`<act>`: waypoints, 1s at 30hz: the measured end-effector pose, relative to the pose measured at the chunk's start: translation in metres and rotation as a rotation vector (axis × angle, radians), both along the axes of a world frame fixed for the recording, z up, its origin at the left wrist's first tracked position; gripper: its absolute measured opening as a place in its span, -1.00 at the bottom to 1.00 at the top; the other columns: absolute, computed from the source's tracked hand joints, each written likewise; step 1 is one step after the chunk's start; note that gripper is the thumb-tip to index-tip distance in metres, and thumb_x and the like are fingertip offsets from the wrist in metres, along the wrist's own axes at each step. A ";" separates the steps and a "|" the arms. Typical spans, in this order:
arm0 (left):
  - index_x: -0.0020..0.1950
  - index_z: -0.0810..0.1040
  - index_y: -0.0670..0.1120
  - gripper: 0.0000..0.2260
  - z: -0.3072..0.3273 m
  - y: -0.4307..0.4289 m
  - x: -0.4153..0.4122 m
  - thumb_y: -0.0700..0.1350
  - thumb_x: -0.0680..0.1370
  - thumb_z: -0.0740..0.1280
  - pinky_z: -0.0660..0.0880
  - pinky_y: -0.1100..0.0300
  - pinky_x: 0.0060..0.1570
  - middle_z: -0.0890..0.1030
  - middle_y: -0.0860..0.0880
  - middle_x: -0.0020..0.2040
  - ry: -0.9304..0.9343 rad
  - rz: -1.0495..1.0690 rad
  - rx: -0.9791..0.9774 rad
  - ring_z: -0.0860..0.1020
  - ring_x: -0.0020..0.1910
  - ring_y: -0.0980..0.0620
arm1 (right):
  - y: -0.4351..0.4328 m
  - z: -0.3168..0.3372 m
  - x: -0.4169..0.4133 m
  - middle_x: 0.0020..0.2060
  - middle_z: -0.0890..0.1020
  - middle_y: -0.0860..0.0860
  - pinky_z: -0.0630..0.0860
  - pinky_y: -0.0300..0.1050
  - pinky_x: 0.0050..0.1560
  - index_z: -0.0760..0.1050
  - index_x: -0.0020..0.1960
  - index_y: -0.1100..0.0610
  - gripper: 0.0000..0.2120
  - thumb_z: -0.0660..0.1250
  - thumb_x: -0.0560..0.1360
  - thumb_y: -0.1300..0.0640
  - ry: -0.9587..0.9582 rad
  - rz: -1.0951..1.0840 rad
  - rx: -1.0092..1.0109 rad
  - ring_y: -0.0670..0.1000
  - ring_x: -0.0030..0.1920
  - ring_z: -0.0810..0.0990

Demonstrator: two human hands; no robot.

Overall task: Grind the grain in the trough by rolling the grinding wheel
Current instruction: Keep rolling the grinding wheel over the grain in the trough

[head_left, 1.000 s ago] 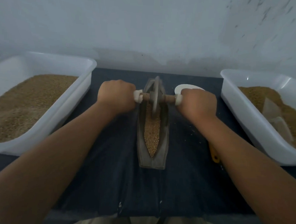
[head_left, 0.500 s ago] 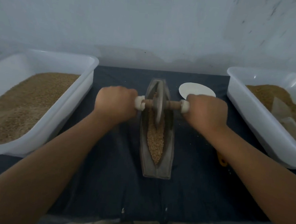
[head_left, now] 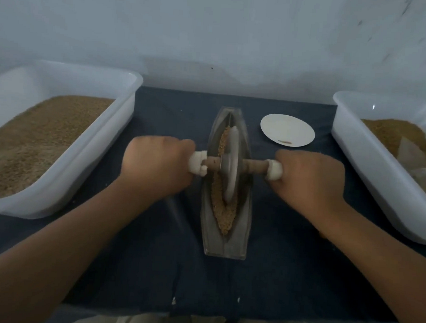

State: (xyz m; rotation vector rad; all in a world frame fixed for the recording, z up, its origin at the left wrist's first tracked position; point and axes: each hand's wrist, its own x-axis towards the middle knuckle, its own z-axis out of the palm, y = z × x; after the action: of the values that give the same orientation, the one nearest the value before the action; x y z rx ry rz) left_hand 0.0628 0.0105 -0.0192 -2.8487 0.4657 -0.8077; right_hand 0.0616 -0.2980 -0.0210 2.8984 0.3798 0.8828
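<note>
Landmark: I take the boat-shaped trough (head_left: 224, 238) as my reference; it lies lengthwise on the dark cloth (head_left: 152, 269), its narrow end pointing away from me.
Grinding wheel: the grey disc (head_left: 230, 167) stands upright on edge inside the trough, about midway along it, with its wooden axle (head_left: 255, 165) crossing over both trough walls.
Grain: I see the brown grain (head_left: 225, 216) lying along the trough's channel, both beyond the wheel and in the near tip.
Left hand: my left hand (head_left: 157, 168), just left of the trough, has its fingers curled tight around the axle's white-wrapped end (head_left: 197, 163).
Right hand: my right hand (head_left: 309, 181), just right of the trough, is fisted the same way around the other white-wrapped end (head_left: 274, 170).
Left bin: a white plastic bin (head_left: 120, 122) heaped with grain sits well to the left of the trough.
Right bin: a second white bin (head_left: 369, 169) sits well to the right, holding grain and what looks like a pale scoop, though I cannot tell for sure.
Plate: a small white disc-shaped plate (head_left: 287, 130) lies right of the trough's far end, apart from it.
</note>
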 end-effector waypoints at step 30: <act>-0.26 0.29 0.08 -0.69 0.011 -0.005 0.013 0.11 0.45 0.42 0.20 0.22 -0.41 0.36 0.11 -0.42 0.018 -0.031 0.013 0.35 -0.50 0.01 | 0.001 0.003 0.005 -0.50 0.37 -0.08 0.15 -0.22 -0.47 0.31 -0.34 0.00 -0.65 0.26 0.50 -0.17 0.003 0.020 -0.009 0.04 -0.50 0.38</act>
State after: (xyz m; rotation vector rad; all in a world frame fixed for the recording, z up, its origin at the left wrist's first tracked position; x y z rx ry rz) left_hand 0.0760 0.0054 -0.0084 -2.8459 0.5163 -0.7817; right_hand 0.0665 -0.2974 -0.0178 2.8930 0.4125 0.8777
